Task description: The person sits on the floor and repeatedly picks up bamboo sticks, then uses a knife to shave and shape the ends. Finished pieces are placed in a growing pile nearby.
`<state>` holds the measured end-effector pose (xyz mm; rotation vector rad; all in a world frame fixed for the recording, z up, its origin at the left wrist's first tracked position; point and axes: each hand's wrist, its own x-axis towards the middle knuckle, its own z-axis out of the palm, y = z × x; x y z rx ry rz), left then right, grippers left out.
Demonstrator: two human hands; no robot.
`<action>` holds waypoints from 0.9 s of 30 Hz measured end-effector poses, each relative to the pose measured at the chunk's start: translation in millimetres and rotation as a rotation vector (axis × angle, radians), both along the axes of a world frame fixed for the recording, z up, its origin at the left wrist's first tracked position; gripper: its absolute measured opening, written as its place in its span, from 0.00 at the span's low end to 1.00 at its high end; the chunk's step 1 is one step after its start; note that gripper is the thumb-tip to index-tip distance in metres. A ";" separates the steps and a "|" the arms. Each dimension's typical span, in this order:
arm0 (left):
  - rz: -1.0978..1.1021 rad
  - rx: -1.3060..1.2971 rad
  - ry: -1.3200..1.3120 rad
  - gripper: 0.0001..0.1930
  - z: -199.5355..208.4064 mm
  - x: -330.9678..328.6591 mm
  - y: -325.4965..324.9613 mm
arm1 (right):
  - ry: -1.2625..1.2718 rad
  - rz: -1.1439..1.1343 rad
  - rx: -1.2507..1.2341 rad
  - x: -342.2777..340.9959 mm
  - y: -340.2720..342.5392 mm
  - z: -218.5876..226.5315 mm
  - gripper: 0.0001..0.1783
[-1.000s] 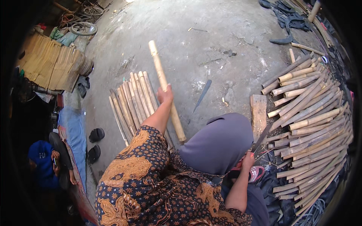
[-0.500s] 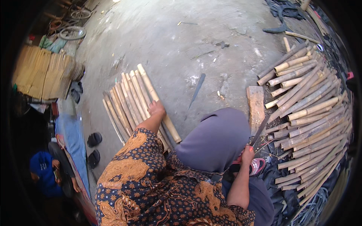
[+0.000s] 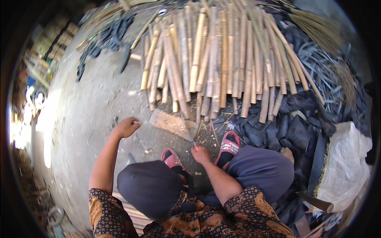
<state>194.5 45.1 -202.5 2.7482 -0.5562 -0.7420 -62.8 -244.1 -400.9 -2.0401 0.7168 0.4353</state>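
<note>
My right hand (image 3: pixel 201 154) is shut on the handle of a knife (image 3: pixel 189 131). Its blade points away from me, toward a flat wooden block (image 3: pixel 170 123) on the concrete floor. My left hand (image 3: pixel 126 127) hovers over the bare floor left of the block, fingers loosely bent and holding nothing. A large pile of split bamboo sticks (image 3: pixel 222 59) lies beyond the block, with the near ends close to the blade tip. My feet in pink sandals (image 3: pixel 230 142) rest just behind the block.
Black rubber strips (image 3: pixel 309 115) are heaped to the right under the bamboo. A white sack (image 3: pixel 345 166) sits at the far right. Another dark blade (image 3: pixel 126 59) lies on the floor at the upper left. Thin reeds spread at the top right.
My left hand laid a bamboo stick on the row at my left and let go; it is now empty. The view has swung toward the big bamboo pile.
</note>
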 end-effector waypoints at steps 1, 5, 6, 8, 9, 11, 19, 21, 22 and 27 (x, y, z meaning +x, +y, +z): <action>-0.127 -0.024 0.010 0.27 15.2 15.4 -54.3 | 0.047 -0.029 0.027 2.0 -0.2 2.7 0.24; -0.180 -0.265 0.422 0.29 10.2 6.5 -260.5 | 0.047 -0.068 0.165 7.0 -5.0 1.3 0.25; -0.219 -0.309 0.507 0.24 -3.9 -5.5 -305.4 | 0.018 -0.065 0.182 9.2 -5.1 -3.1 0.24; -0.186 -0.372 0.634 0.24 -40.9 -44.2 -383.5 | -0.003 -0.070 0.198 12.6 -1.9 -15.6 0.23; -0.126 -0.414 0.698 0.25 -59.5 -65.5 -416.9 | 0.016 -0.080 0.193 14.4 1.4 -23.6 0.22; -0.066 -0.482 0.898 0.29 -91.4 -100.1 -467.6 | -0.005 -0.092 0.155 16.5 10.7 -40.6 0.27; 1.072 -1.022 1.275 0.39 -152.7 -135.5 -599.1 | -0.400 -0.676 1.184 -7.9 50.3 -63.4 0.29; 1.331 -1.051 1.244 0.42 -154.6 -128.9 -616.4 | -0.353 -0.609 1.113 -12.7 47.5 -58.7 0.29; 1.401 -1.059 1.251 0.42 -154.1 -126.9 -620.5 | -0.334 -0.585 1.086 -13.6 44.8 -56.1 0.29; 1.164 -0.948 1.151 0.44 -141.8 -140.1 -610.3 | -0.241 -0.408 0.881 -6.4 33.6 -47.4 0.31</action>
